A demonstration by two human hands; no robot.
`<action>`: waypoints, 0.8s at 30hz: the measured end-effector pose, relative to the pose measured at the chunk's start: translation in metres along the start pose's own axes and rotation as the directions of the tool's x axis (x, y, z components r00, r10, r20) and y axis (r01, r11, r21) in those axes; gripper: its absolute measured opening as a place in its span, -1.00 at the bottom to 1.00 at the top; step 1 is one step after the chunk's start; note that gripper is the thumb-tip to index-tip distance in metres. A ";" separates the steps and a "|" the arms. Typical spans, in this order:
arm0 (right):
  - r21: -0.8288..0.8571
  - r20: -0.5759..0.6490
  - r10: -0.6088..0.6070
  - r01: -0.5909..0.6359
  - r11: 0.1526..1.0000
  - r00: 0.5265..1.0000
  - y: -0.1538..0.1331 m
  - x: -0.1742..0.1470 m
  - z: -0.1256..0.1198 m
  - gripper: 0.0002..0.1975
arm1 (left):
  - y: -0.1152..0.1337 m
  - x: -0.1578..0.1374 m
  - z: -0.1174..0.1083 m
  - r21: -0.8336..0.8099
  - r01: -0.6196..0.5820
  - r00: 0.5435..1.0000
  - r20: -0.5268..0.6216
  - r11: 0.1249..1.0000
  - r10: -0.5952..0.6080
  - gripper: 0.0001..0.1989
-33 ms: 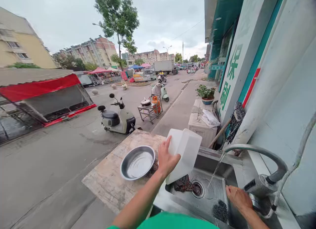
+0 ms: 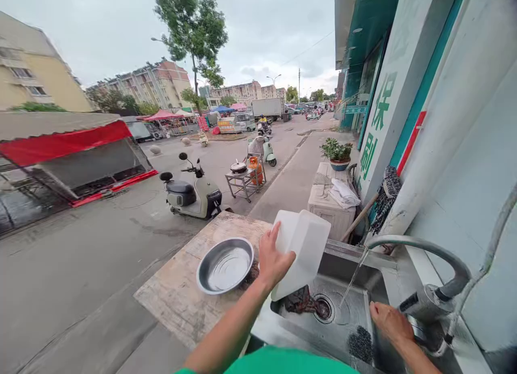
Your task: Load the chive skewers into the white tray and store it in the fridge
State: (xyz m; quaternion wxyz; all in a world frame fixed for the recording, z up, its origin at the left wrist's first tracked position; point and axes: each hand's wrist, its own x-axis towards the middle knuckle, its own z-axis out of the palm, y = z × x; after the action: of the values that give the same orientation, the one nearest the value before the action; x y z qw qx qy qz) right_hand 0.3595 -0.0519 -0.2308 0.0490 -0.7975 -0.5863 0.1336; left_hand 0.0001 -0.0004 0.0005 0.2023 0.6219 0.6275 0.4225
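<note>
My left hand (image 2: 274,260) grips the rim of a white plastic tub (image 2: 309,245), thumb and forefinger spread along it. The tub is tilted on its side over the left edge of the steel sink (image 2: 375,277). At the sink's right side my right hand (image 2: 391,321) is closed, its fingertips mostly hidden. From the curved faucet (image 2: 424,247) water runs into the basin. A dark reddish clump (image 2: 301,300) lies beside and over the drain (image 2: 324,308). Lower in the basin lies a black mesh-like scrubber (image 2: 360,344).
Left of the sink, a shallow metal bowl (image 2: 225,266) sits on a wooden board (image 2: 173,296). A mop (image 2: 385,193) leans by the wall beyond the sink. Further off are a white cabinet (image 2: 329,207) with a potted plant, a parked scooter (image 2: 194,193) and a metal cart (image 2: 244,183).
</note>
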 end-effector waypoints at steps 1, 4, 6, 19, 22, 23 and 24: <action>0.001 -0.016 -0.006 0.006 1.000 1.000 0.000 0.000 -0.001 -0.57 | 0.001 0.000 0.000 -0.003 0.007 1.000 0.003 1.000 -0.007 -0.09; -0.023 -0.042 -0.016 0.015 1.000 0.999 -0.002 -0.003 -0.003 -0.55 | 0.002 -0.001 -0.002 -0.012 0.021 1.000 0.011 1.000 -0.021 -0.09; -0.055 -0.035 -0.016 0.014 0.998 0.999 -0.006 -0.005 -0.005 -0.52 | 0.003 -0.001 -0.003 -0.020 0.023 1.000 0.017 1.000 -0.023 -0.09; -0.025 -0.056 -0.068 0.066 0.997 0.996 -0.011 -0.006 -0.002 -0.58 | 0.003 -0.006 -0.013 -0.070 -0.015 0.999 -0.030 0.997 0.013 -0.10; 0.295 -0.033 -0.127 0.131 0.946 0.991 -0.030 -0.007 -0.022 -0.71 | 0.006 -0.009 -0.013 -0.057 -0.016 0.998 -0.055 0.998 0.013 -0.10; 0.494 0.052 -0.164 0.117 0.861 0.985 -0.039 -0.008 -0.031 -0.72 | 0.007 -0.010 -0.012 -0.051 -0.027 0.997 -0.068 0.998 0.023 -0.09; 0.701 0.156 -0.232 0.058 0.711 0.960 -0.047 -0.009 -0.041 -0.71 | 0.009 -0.012 -0.011 -0.043 -0.045 0.996 -0.085 0.998 0.041 -0.09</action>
State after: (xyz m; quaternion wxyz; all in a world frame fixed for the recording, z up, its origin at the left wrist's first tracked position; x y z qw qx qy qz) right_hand 0.3246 -0.0431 -0.1794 0.2835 -0.6514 -0.5570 0.4302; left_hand -0.0014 -0.0156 0.0103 0.1804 0.6122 0.6122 0.4667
